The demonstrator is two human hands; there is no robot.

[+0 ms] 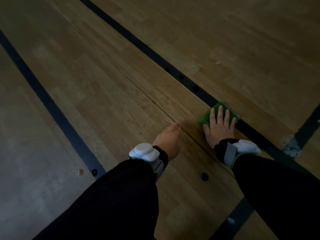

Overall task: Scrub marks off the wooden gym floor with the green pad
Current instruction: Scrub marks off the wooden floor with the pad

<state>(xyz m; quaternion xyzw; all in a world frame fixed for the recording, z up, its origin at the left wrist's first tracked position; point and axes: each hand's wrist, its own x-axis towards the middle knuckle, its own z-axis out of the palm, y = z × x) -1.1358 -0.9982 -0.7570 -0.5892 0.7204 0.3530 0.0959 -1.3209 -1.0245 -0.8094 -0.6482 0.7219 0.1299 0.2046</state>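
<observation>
Right hand [219,126]: fingers spread and nearly straight, palm down, pressing flat on the green pad [207,116]. Nothing curled round it; the pad sits under the fingers and pokes out ahead and to the left of them.

Left hand [168,137]: resting on the wooden floor [107,87], fingers tucked under so only the back of the hand shows. How far they are curled cannot be told. It holds nothing visible.

The pad lies on the floor, straddling the near edge of a dark painted line [155,54]. The left hand is near it, apart, on bare wood.

Both wrists carry white strapped devices [144,151] over dark sleeves [121,196]. No containers are visible.
</observation>
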